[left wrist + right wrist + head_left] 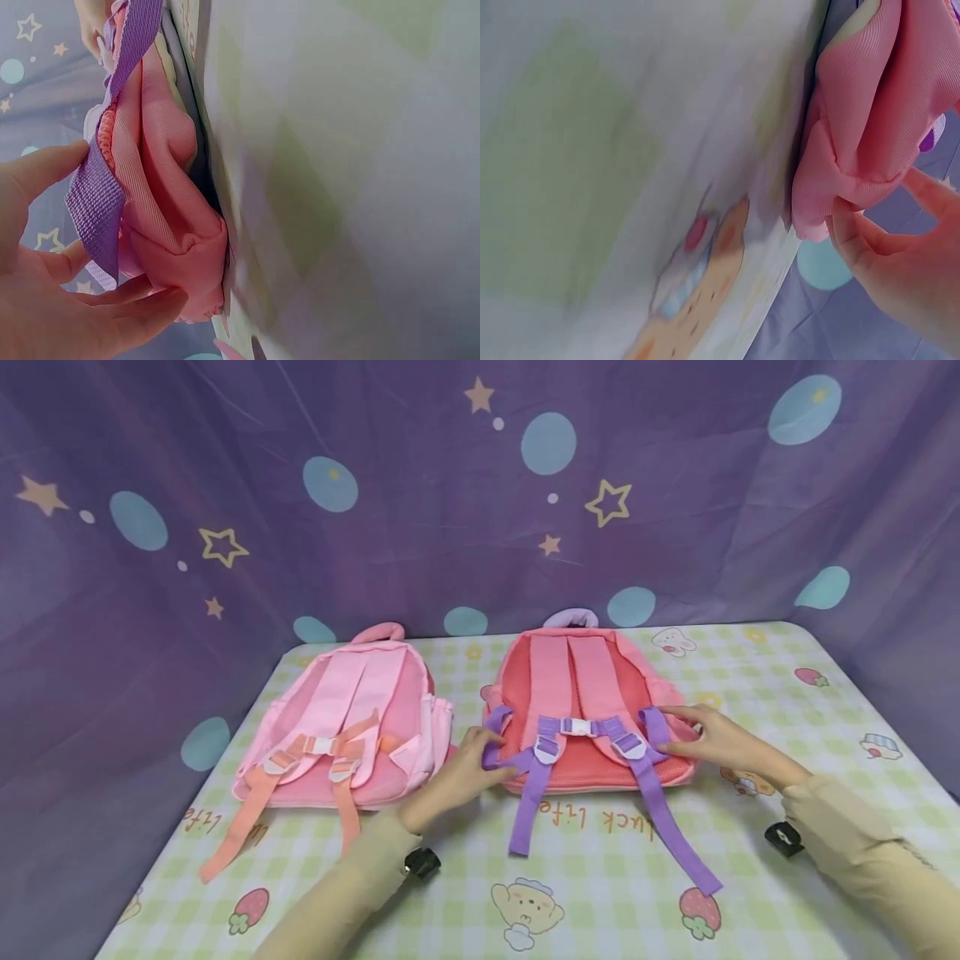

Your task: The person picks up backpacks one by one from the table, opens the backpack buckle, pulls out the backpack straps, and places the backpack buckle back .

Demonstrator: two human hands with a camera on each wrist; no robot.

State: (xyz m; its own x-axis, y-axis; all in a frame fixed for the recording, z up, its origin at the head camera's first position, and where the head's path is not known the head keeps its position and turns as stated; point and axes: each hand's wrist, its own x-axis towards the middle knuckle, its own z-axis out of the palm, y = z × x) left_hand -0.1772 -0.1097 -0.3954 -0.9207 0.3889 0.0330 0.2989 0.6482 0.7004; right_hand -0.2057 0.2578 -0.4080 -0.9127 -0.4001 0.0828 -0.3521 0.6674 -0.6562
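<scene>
A coral-pink backpack [517,681] lies on the table with its shoulder straps facing up. Two purple webbing straps [531,810] hang from its buckles toward me, and a white chest clip [579,727] joins the shoulder straps. At the pack's left side, my left hand [467,770] has its thumb touching a purple strap [97,202]; a fingertip rests on the pack's side in the left wrist view. My right hand [720,745] is at the opposite side by a looped purple strap [656,727], its spread fingers touching the pink side fabric [855,169].
A light-pink backpack [405,710] with orange straps [251,822] lies to the left, its strap ends near my left forearm. The green-checked tablecloth [600,877] covers the table. A purple patterned curtain [420,460] rises behind it.
</scene>
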